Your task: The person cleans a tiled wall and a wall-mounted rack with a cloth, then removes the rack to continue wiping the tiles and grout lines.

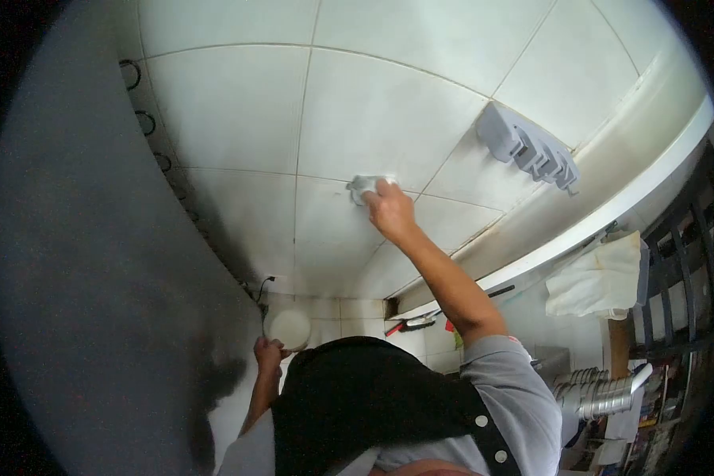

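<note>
My right hand [391, 213] is stretched out to the white tiled wall [373, 111]. Its fingers are closed on a crumpled grey-white cloth [363, 188], which is pressed against the tiles near a grout line. Low on the left, my left hand [270, 351] grips the edge of a round, cream-white bowl [290, 328]. What the bowl contains cannot be made out.
A grey wall-mounted holder with hooks [523, 147] is fixed to the tiles at right. Close on the left stands a large dark grey panel [111, 278], with black rings [144, 122] along its edge. A cream cloth [599, 278] hangs at far right, above silvery ducting [603, 397].
</note>
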Motion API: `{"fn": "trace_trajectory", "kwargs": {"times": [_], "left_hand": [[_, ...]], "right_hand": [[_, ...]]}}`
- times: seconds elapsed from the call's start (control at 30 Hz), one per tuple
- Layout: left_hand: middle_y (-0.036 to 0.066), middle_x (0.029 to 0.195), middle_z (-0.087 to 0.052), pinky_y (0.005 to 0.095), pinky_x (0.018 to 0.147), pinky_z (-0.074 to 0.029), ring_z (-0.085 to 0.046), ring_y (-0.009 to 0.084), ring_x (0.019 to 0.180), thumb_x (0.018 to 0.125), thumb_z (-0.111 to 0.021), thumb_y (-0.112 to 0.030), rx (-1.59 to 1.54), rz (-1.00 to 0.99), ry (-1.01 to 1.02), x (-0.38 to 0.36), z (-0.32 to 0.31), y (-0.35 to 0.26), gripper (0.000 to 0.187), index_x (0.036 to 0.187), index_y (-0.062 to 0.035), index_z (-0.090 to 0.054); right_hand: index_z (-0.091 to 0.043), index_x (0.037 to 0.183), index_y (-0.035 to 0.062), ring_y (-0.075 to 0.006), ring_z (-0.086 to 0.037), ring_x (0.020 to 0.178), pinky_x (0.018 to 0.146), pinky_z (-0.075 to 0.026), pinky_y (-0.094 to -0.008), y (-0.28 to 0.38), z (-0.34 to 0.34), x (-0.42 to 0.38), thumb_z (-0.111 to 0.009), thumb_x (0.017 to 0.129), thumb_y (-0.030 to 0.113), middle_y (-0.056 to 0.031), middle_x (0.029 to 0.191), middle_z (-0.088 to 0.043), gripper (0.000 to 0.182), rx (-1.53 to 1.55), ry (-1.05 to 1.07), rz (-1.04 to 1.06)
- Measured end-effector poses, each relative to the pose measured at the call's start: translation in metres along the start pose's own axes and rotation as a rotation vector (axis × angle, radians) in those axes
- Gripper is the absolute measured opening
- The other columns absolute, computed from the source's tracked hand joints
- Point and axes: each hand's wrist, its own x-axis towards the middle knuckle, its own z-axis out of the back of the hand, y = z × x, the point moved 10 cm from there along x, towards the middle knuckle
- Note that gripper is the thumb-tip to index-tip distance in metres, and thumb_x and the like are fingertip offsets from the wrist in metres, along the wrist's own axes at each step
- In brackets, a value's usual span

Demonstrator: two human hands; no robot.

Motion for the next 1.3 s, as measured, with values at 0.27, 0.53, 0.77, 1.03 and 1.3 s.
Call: {"fn": "trace_trajectory", "kwargs": {"times": [0.27, 0.53, 0.77, 1.03, 1.3], "left_hand": [[0.017, 0.097, -0.063, 0.039, 0.053, -0.062, -0.066, 0.0269, 0.066, 0.081, -0.059, 0.004, 0.204, 0.013, -0.011, 0.02, 0.014, 0.02, 0.021, 0.101, 0.0044, -0.053], [0.018, 0.098, -0.061, 0.04, 0.055, -0.064, -0.067, 0.028, 0.074, 0.081, -0.061, 0.004, 0.054, 0.024, -0.064, -0.009, 0.016, 0.002, 0.022, 0.1, 0.0039, -0.051], [0.016, 0.092, -0.059, 0.0408, 0.054, -0.064, -0.066, 0.0281, 0.07, 0.079, -0.061, 0.006, -0.001, 0.037, -0.094, 0.0, 0.033, 0.019, 0.022, 0.093, -0.0014, -0.046], [0.016, 0.091, -0.059, 0.0406, 0.053, -0.062, -0.067, 0.0287, 0.069, 0.079, -0.06, 0.005, -0.081, -0.029, -0.061, -0.008, 0.025, 0.01, 0.022, 0.099, 0.0002, -0.05], [0.019, 0.094, -0.06, 0.0389, 0.05, -0.061, -0.066, 0.0284, 0.061, 0.081, -0.058, 0.006, -0.101, -0.011, -0.046, -0.002, 0.016, 0.008, 0.025, 0.105, 0.004, -0.05]], "right_hand": [[-0.075, 0.111, 0.0179, -0.0354, -0.063, 0.079, 0.065, -0.052, -0.0482, 0.013, 0.2, 0.164, -0.066, 0.079, 0.005, -0.0148, 0.089, -0.059, 0.035, -0.033, -0.409, -0.054], [-0.078, 0.107, 0.0198, -0.0324, -0.064, 0.082, 0.068, -0.058, -0.0475, 0.027, 0.009, 0.028, -0.072, 0.072, 0.005, -0.0117, 0.094, -0.061, 0.039, -0.029, 0.055, 0.048], [-0.077, 0.111, 0.0201, -0.0326, -0.062, 0.078, 0.063, -0.052, -0.0456, 0.031, 0.191, 0.175, -0.069, 0.076, 0.004, -0.0125, 0.088, -0.058, 0.04, -0.044, -0.452, 0.035], [-0.079, 0.107, 0.0199, -0.0304, -0.062, 0.081, 0.065, -0.057, -0.0447, 0.048, 0.019, 0.054, -0.07, 0.073, 0.003, -0.0098, 0.094, -0.057, 0.039, -0.07, -0.023, 0.143], [-0.078, 0.112, 0.0216, -0.0325, -0.063, 0.083, 0.067, -0.057, -0.0467, 0.091, 0.104, 0.182, -0.068, 0.077, 0.004, -0.012, 0.1, -0.06, 0.04, -0.129, -0.188, 0.069]]}}
